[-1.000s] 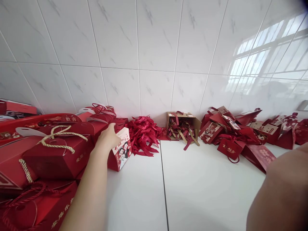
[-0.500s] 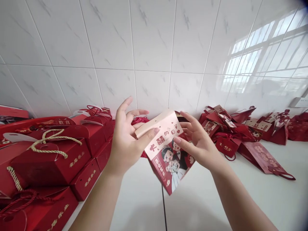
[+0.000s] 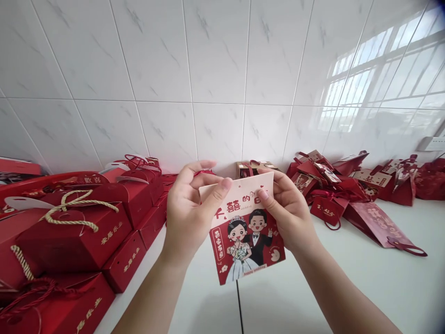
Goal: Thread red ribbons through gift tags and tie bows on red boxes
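Observation:
A red and cream paper gift bag (image 3: 255, 241), printed with a cartoon bride and groom, is held up above the white table, its front facing me and slightly tilted. My left hand (image 3: 194, 208) pinches its upper left edge, thumb on the front and fingers behind. At the upper right edge my right hand (image 3: 288, 208) grips it the same way, thumb pressed on the cream band. The bag looks flat from here; its back and most of my fingertips behind it are hidden.
Red boxes (image 3: 76, 232) with rope bows are stacked at the left. Small red gift bags (image 3: 323, 178) lie heaped at the right, a pink bag (image 3: 378, 225) in front of them. Behind my hands a brown and red box or bag (image 3: 259, 168) stands by the tiled wall (image 3: 219, 55).
The gift bag has turned from a slanted pose to nearly upright, front towards me. My right hand has closed on its right edge, and my left fingers have curled in.

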`<act>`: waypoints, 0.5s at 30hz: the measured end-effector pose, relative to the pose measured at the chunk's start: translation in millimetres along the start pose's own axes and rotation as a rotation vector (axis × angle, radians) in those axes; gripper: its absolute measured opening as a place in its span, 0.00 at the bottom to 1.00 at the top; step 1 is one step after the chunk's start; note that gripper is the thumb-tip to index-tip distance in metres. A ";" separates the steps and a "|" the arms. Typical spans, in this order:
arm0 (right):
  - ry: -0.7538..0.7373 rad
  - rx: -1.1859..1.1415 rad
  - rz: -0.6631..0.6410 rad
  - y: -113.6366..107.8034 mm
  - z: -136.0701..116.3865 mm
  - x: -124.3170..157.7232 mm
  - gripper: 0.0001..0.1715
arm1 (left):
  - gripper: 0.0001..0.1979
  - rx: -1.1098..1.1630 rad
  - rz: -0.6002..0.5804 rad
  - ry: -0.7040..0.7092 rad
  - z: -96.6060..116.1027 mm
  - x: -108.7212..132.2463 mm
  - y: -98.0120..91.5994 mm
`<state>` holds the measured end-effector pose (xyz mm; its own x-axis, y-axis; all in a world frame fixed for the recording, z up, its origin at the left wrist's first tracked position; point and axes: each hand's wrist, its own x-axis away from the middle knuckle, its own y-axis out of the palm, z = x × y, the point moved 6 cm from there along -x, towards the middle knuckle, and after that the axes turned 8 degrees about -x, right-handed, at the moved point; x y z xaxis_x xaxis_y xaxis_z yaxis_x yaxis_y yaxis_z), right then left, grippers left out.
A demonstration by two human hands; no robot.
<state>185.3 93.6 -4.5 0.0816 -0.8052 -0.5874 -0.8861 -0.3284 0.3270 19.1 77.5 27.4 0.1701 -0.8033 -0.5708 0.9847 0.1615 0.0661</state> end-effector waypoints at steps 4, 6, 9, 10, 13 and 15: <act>-0.059 0.029 0.054 -3.0 -4.1 1.0 0.07 | 0.10 0.015 -0.148 -0.084 -11.2 1.8 11.7; -0.086 0.041 0.074 -3.3 -5.2 1.9 0.07 | 0.11 0.074 -0.230 -0.143 -17.2 3.3 19.1; -0.085 0.048 0.077 -8.3 -2.3 -3.1 0.07 | 0.12 0.134 -0.244 -0.184 -21.2 0.0 20.5; -0.095 0.057 0.084 -14.0 -1.2 -7.7 0.08 | 0.12 0.136 -0.204 -0.179 -20.7 -3.5 15.9; -0.153 0.216 0.208 -51.6 5.9 -29.2 0.16 | 0.12 0.117 0.006 -0.136 -13.8 -16.5 -12.4; -0.109 0.503 0.387 -92.0 21.5 -43.5 0.17 | 0.12 0.082 0.179 -0.093 -5.1 -22.8 -38.1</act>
<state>253.4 169.4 -25.0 -0.3098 -0.7557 -0.5771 -0.9502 0.2684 0.1586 -22.5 92.6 33.8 0.3416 -0.8159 -0.4666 0.9377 0.2622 0.2279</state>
